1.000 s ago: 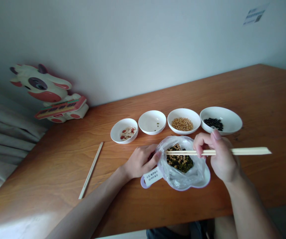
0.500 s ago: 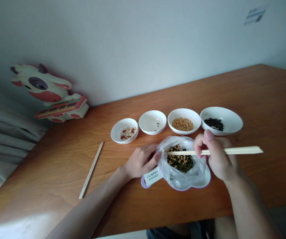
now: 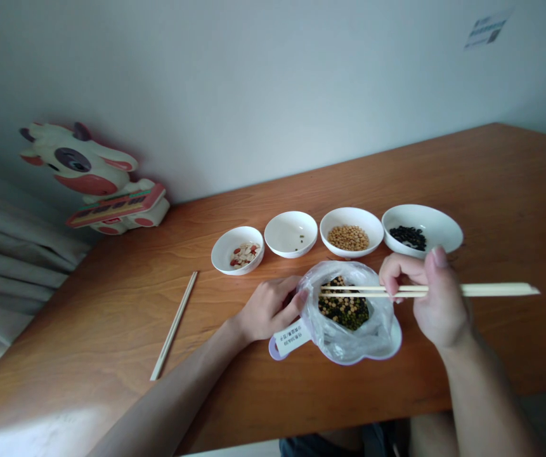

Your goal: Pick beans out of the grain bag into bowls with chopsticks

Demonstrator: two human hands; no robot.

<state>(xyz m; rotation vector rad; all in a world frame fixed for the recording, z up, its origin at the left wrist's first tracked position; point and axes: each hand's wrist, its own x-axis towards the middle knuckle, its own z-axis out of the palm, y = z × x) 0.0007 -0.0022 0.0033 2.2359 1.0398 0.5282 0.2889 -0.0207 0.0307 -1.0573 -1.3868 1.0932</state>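
Observation:
My right hand (image 3: 425,292) is closed on a pair of light wooden chopsticks (image 3: 491,290), held almost level. Their tips are slightly apart over mixed beans (image 3: 344,311), yellow, black and green, inside a clear plastic bag (image 3: 380,330). The bag is spread over a lilac-rimmed dish (image 3: 396,349) whose handle carries a paper label (image 3: 292,337). With fingers and thumb, my left hand (image 3: 273,308) pinches the bag's left edge. Whether the tips hold a bean is too small to tell.
Behind the bag stand white bowls: one with peanuts and pale slices (image 3: 220,254), one with a few green specks (image 3: 282,231), one with yellow beans (image 3: 327,219), one with black beans (image 3: 444,231). Another chopstick pair (image 3: 174,327) lies left. A cow toy (image 3: 96,178) leans by the wall.
My right hand has shifted right with the chopsticks. Their tips, close together before, are now parted. My left hand has stayed in place on the bag.

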